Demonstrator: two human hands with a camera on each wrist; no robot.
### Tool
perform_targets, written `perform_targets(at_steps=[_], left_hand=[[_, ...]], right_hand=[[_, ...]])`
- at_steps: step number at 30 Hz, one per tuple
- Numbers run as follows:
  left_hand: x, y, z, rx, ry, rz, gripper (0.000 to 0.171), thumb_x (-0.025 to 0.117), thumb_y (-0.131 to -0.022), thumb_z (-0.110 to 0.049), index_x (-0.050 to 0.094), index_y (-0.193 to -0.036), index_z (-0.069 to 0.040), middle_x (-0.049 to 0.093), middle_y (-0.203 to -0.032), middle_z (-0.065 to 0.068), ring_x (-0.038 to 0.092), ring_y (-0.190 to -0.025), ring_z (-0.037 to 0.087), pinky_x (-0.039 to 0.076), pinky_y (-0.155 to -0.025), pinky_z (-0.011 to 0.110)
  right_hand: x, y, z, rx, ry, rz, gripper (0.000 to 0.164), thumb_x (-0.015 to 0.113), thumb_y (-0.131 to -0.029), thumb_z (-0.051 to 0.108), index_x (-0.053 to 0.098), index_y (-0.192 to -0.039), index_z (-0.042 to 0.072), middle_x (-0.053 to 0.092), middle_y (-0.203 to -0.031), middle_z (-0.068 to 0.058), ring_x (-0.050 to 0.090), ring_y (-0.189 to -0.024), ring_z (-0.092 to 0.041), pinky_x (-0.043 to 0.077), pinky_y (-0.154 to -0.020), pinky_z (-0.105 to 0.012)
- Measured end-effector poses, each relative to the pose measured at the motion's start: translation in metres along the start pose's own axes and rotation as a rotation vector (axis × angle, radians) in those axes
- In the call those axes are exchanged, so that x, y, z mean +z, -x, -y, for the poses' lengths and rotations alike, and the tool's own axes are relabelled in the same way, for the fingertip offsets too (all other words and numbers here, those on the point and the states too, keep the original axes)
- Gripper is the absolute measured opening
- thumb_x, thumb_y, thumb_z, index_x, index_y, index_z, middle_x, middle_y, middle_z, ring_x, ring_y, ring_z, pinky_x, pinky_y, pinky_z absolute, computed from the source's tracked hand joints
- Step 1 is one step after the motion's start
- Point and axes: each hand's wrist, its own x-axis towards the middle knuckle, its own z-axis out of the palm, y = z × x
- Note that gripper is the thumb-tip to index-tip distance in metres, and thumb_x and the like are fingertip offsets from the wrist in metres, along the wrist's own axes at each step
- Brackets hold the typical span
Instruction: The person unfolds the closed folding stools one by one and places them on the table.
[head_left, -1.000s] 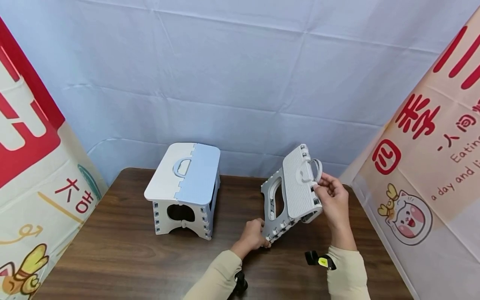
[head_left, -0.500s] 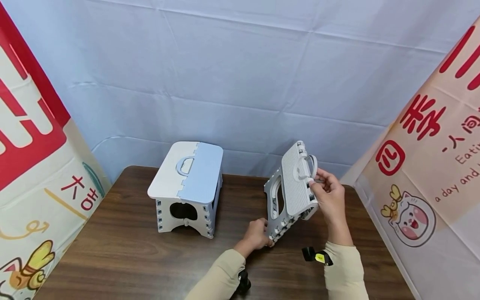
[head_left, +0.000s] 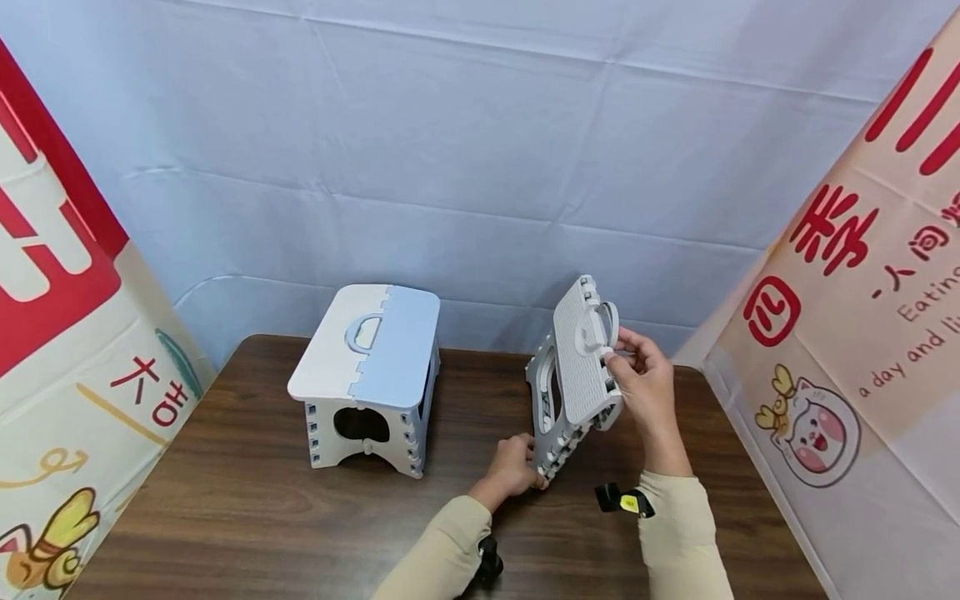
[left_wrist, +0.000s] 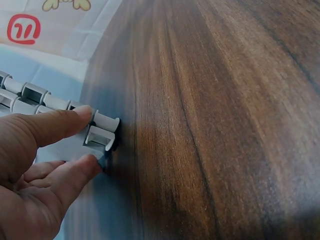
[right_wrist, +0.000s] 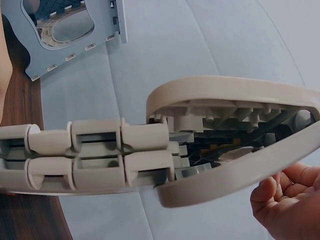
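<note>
A grey-and-white folding stool (head_left: 581, 358) stands half folded at the right of the table, its textured seat steeply tilted. My left hand (head_left: 512, 467) pinches the near lower corner of its leg panel. In the left wrist view, that thumb and a finger lie on either side of the hinged edge (left_wrist: 105, 122), close over the table. My right hand (head_left: 648, 383) grips the seat's right edge by the carry handle (head_left: 611, 323). In the right wrist view the two handle halves (right_wrist: 240, 180) stand slightly apart, with curled right fingers (right_wrist: 267, 192) right at the lower half.
A white-and-blue folding stool (head_left: 367, 346) stands upright and unfolded on the wooden table (head_left: 247, 492), left of the half-folded one. A pale blue cloth (head_left: 465, 167) hangs behind the table, and printed cloths (head_left: 817, 333) hang at both sides.
My right hand has moved left with the seat edge, and the grey-and-white stool is folded narrower than before. The left hand keeps its hold on the lower corner.
</note>
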Motion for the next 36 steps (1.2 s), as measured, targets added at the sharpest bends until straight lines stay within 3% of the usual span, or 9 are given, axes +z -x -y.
perform_targets(at_steps=[5, 14, 20, 27, 36], left_hand=[[0.000, -0.002, -0.001, -0.006, 0.007, 0.001, 0.062, 0.088, -0.056, -0.010, 0.063, -0.111, -0.001, 0.069, -0.090, 0.008, 0.061, -0.092, 0.025, 0.048, -0.074, 0.027], [-0.001, 0.003, -0.004, 0.048, 0.039, -0.044, 0.059, 0.087, -0.053, -0.005, 0.063, -0.107, -0.001, 0.069, -0.084, 0.008, 0.062, -0.088, 0.026, 0.048, -0.072, 0.026], [0.000, 0.002, -0.001, 0.067, 0.054, -0.050, 0.059, 0.087, -0.054, -0.006, 0.063, -0.107, -0.001, 0.070, -0.082, 0.007, 0.062, -0.088, 0.026, 0.047, -0.074, 0.026], [0.003, -0.005, 0.003, 0.021, 0.041, -0.033, 0.058, 0.090, -0.053, -0.012, 0.062, -0.103, -0.003, 0.067, -0.082, 0.004, 0.060, -0.085, 0.023, 0.047, -0.074, 0.026], [0.004, -0.007, 0.003, -0.021, 0.027, -0.016, 0.056, 0.089, -0.054, -0.012, 0.061, -0.100, -0.003, 0.060, -0.079, -0.001, 0.055, -0.078, 0.019, 0.045, -0.069, 0.025]], right_hand=[[0.005, -0.002, 0.001, -0.011, 0.024, 0.015, 0.039, 0.056, -0.082, -0.010, 0.056, -0.121, -0.009, 0.055, -0.095, -0.010, 0.051, -0.067, -0.006, 0.043, -0.057, -0.016], [0.015, -0.002, 0.001, -0.058, 0.032, 0.033, 0.038, 0.058, -0.080, -0.008, 0.059, -0.117, -0.008, 0.056, -0.093, -0.010, 0.050, -0.065, -0.006, 0.042, -0.055, -0.016], [0.021, 0.001, 0.009, -0.028, 0.043, 0.047, 0.037, 0.058, -0.080, -0.008, 0.059, -0.117, -0.009, 0.055, -0.095, -0.014, 0.048, -0.065, -0.006, 0.041, -0.054, -0.016], [0.026, 0.011, 0.032, -0.046, 0.081, 0.065, 0.037, 0.056, -0.080, -0.009, 0.055, -0.118, -0.014, 0.053, -0.098, -0.024, 0.045, -0.064, -0.006, 0.039, -0.053, -0.015], [0.025, 0.012, 0.036, -0.035, 0.112, 0.092, 0.037, 0.055, -0.082, -0.008, 0.055, -0.119, -0.013, 0.053, -0.098, -0.022, 0.046, -0.062, -0.005, 0.041, -0.052, -0.016]])
